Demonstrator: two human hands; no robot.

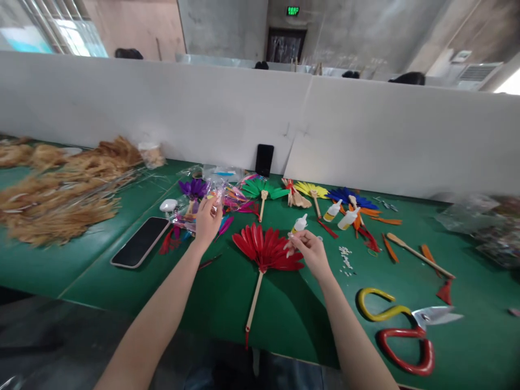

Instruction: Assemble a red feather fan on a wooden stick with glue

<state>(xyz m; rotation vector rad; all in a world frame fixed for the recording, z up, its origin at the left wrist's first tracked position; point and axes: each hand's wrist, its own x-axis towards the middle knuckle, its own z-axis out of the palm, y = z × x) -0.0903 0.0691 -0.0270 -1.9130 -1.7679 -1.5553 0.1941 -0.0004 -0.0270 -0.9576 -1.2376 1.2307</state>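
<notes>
A red feather fan (266, 250) with a wooden handle lies on the green table, its handle toward the front edge. My left hand (208, 219) is up at the left over a pile of feathers and clear plastic bags, its fingers closed on something clear, like a plastic bag (216, 190). Over the fan's right side my right hand (307, 250) has thumb and fingers pinched together; what they hold is too small to name. A small glue bottle (299, 223) stands just behind my right hand.
Purple (193, 188), green (264, 189), yellow (312, 190) and blue (352, 198) fans lie behind. Scissors (422, 318) are at the right front, a phone (140, 242) at left. Two more glue bottles (349, 219) stand right. Dry fibre bundles (69, 192) cover the far left.
</notes>
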